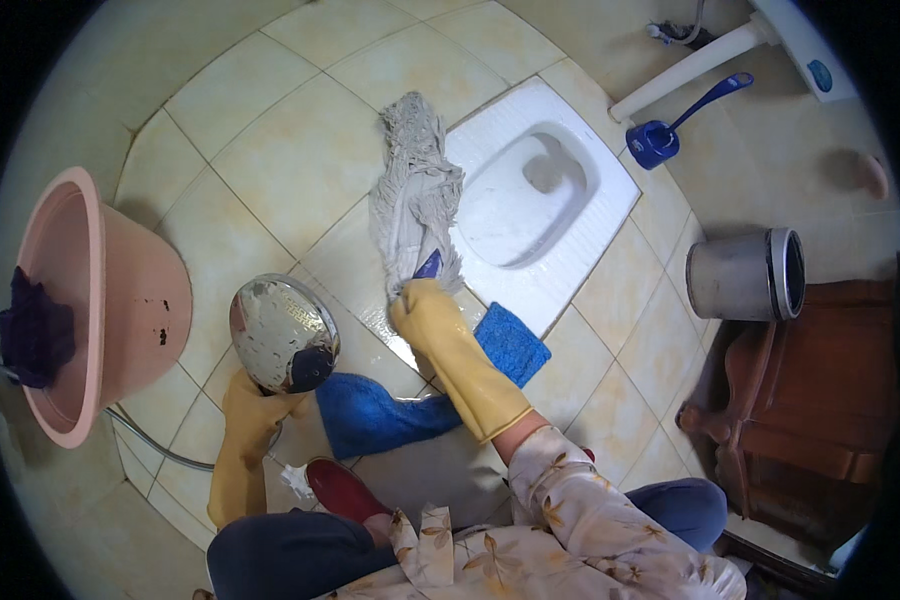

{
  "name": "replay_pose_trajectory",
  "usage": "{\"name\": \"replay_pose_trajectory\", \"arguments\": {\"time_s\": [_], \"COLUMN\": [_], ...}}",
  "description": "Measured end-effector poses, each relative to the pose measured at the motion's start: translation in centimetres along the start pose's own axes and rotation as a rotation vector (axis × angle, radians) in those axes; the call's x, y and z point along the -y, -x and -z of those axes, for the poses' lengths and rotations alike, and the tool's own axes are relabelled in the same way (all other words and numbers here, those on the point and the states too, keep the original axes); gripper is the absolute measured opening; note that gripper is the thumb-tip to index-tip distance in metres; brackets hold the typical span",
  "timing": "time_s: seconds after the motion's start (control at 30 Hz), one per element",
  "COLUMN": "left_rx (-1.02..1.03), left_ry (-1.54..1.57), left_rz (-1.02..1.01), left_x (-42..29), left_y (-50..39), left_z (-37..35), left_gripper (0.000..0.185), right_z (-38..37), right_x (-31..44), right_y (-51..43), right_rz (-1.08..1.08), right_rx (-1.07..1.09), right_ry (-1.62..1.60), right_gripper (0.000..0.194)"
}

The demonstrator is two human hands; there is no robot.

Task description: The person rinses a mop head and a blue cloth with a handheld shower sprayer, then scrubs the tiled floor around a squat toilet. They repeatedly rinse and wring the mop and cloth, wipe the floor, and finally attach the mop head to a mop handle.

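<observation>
My left hand [251,424], in a yellow rubber glove, grips the handle of a chrome shower head [281,334] whose grey hose runs off to the left. In the middle, my gloved right hand [431,315] is closed around the purple end piece of a grey string mop head [420,180]. The wet strands lie on the tiles along the left edge of a white squat toilet [517,255]. Below and beside my right forearm is a blue cloth [379,420], partly hidden by the arm; a blue textured piece [514,345] shows on its other side, at the toilet's corner.
A pink plastic tub [139,300] with a dark purple cloth [37,330] over its rim stands at left. A blue toilet brush holder [651,144], a metal bin [735,275] and brown wooden furniture [810,390] are at right. White crumpled paper [296,480] lies near a red shoe [345,487].
</observation>
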State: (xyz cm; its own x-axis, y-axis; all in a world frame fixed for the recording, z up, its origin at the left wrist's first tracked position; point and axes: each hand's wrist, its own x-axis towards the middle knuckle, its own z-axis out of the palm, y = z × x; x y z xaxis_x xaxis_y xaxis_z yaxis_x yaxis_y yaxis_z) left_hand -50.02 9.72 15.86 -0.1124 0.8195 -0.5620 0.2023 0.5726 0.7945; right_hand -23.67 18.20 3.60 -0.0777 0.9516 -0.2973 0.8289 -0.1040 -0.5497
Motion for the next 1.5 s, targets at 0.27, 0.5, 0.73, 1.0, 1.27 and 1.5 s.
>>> {"name": "replay_pose_trajectory", "arguments": {"time_s": [0.27, 0.5, 0.73, 1.0, 1.27, 1.5], "left_rx": [-0.032, -0.031, -0.017, -0.062, -0.034, -0.028], "left_ry": [-0.204, -0.350, -0.646, -0.467, -0.575, -0.572], "left_rz": [0.037, 0.026, -0.095, -0.101, -0.140, -0.045], "left_x": [-0.1, 1.6, 1.2, 3.8, 3.6, 2.7], "left_y": [-0.2, 0.3, -0.4, 0.6, 0.0, 0.6], "left_z": [-0.9, 0.5, -0.5, 2.8, 2.2, 2.7], "left_gripper": [0.026, 0.031, 0.030, 0.031, 0.033, 0.034], "right_z": [-0.7, 1.5, -6.8, 0.8, 2.1, 9.3], "right_x": [4.0, 0.8, 2.0, 1.0, -1.3, 6.9], "right_y": [3.3, -2.5, 1.0, -1.2, -4.0, -7.9], "right_rz": [0.166, 0.150, 0.257, 0.431, 0.546, 0.155], "right_rx": [0.415, -0.076, 0.336, -0.278, 0.058, -0.054], "right_ry": [-0.163, -0.280, -0.271, 0.014, -0.040, -0.055], "right_gripper": [0.031, 0.031, 0.036, 0.036, 0.016, 0.031]}}
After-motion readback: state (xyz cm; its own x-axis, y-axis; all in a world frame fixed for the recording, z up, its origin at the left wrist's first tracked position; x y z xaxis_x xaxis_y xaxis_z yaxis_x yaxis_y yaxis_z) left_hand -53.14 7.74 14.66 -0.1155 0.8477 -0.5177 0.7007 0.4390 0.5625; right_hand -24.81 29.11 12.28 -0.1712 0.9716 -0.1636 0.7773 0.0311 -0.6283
